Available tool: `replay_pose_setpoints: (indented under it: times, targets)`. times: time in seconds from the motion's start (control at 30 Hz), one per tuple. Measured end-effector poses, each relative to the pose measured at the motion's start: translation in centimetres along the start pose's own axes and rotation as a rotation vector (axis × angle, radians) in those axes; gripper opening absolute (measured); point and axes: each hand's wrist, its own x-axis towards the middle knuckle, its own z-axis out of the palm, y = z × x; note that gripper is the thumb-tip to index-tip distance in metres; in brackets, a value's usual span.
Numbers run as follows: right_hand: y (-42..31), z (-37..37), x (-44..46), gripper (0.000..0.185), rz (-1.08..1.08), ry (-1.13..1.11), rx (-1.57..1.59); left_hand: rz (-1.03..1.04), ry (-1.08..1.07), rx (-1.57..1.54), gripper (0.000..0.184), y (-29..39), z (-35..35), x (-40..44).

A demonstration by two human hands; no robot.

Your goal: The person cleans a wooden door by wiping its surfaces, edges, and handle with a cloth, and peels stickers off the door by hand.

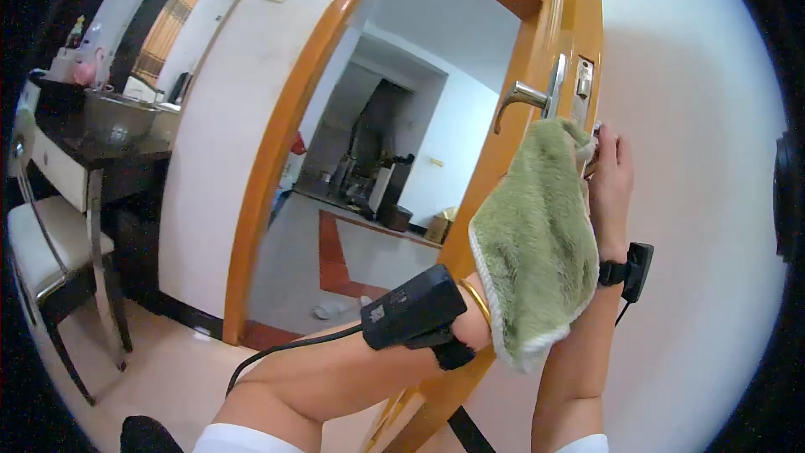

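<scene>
Green cloth (537,239) drapes over the fingers beyond the left wrist (474,331); I cannot tell whether they pinch it. Right hand (612,180), just beside it, reaches the door's (590,13) far side, visible fingers close together, grip unclear. Lever handle (524,95) stands above the covered fingers.

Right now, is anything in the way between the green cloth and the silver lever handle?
Nothing visible stands between the green cloth and the silver lever handle, just above it in this view. The right hand is off to the cloth's right, not between them.
</scene>
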Motion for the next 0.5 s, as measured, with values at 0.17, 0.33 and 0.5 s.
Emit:
replay_pose_setpoints:
  times: [0.17,0.33,0.5]
  targets:
    - [0.7,6.3,-0.2,0.050,-0.143,0.047,-0.204,0.065,0.110,0.242,0.052,-2.0,-3.3,0.8]
    - [-0.4,12.9,-1.9,0.047,-0.305,0.027,-0.180,0.215,0.214,0.707,0.056,-4.5,-8.4,3.3]
    - [-0.7,20.5,-3.6,0.043,-0.287,-0.087,-0.175,0.209,0.413,0.865,0.029,-11.0,-14.5,7.2]
